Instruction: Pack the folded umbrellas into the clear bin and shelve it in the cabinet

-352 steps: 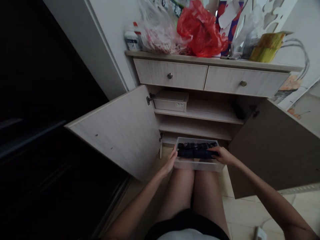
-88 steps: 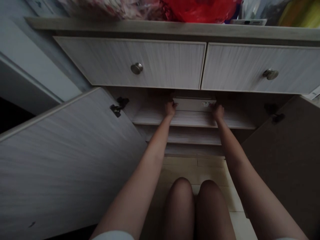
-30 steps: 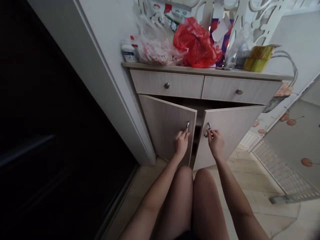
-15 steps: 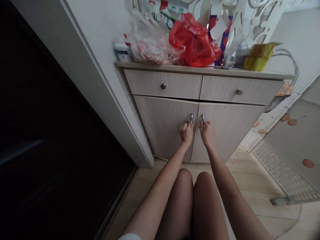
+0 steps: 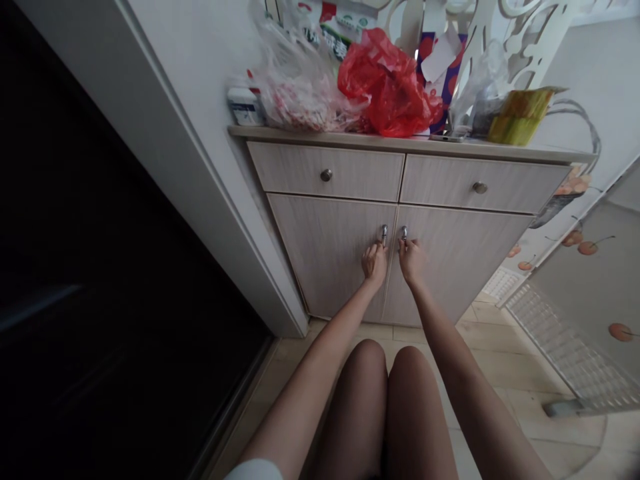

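A pale wood cabinet (image 5: 450, 267) stands in front of me with both lower doors closed. My left hand (image 5: 375, 261) is closed round the metal handle (image 5: 384, 233) of the left door (image 5: 330, 257). My right hand (image 5: 411, 259) is closed round the metal handle (image 5: 404, 233) of the right door (image 5: 460, 260). The two hands sit side by side at the seam between the doors. My bare knees (image 5: 385, 373) are below them.
Two closed drawers with round knobs (image 5: 326, 175) (image 5: 479, 187) sit above the doors. On the top lie a red plastic bag (image 5: 390, 83), a clear bag (image 5: 300, 87), a white bottle (image 5: 243, 107) and a yellow-green pack (image 5: 520, 113). A dark doorway (image 5: 90, 267) is left, a tiled floor (image 5: 500, 360) right.
Earlier my hands slid a clear box of dark items out, then reached onto the upper shelf. In the last second both doors swung shut, and my hands stay on the handles.
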The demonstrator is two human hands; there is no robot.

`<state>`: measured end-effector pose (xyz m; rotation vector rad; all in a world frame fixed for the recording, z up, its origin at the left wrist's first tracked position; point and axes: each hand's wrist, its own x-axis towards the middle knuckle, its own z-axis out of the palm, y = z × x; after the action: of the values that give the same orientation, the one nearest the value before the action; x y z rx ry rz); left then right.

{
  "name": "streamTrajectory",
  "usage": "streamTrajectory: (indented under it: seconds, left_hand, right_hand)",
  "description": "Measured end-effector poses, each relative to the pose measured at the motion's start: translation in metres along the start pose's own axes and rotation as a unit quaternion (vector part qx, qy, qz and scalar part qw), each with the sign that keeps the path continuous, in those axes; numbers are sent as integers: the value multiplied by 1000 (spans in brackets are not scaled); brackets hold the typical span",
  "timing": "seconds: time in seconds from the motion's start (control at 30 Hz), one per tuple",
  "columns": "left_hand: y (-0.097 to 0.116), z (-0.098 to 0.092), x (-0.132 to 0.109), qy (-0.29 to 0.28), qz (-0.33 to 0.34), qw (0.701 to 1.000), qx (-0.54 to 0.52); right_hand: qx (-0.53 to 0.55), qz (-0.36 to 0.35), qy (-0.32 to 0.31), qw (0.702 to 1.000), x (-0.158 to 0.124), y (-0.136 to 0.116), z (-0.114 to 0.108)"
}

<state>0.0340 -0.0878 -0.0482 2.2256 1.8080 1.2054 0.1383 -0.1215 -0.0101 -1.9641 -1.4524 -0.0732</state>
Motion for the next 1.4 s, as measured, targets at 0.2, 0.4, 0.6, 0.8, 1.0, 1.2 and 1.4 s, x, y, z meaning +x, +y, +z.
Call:
streamTrajectory:
  seconds: [0.2, 0.4, 0.6, 0.8, 1.0, 1.2, 1.4]
  left_hand:
    - [-4, 6, 2, -6, 2, 1000, -16]
    - [-5, 10, 3, 5, -8, 1000, -22]
    - [-7, 13, 4, -6, -15, 999, -36]
    - [-7, 12, 2, -16, -23, 999, -40]
    - [-1, -7, 4, -70, -32, 994, -74]
    - [-17, -52, 8, -118, -130, 941, -290]
    - [-28, -102, -18, -234, -165, 643, -711]
  right_hand:
    - [5, -12, 17, 1000, 4, 4, 7]
    - [16, -13, 32, 999, 3, 7, 14]
    - [49, -8, 35, 998, 4, 10, 27]
    - [92, -6, 44, 995, 5, 14, 33]
    - [136, 4, 4, 991, 11, 14, 20]
    - [410, 45, -64, 909, 5, 31, -18]
    - [702, 47, -226, 673, -30, 47, -64]
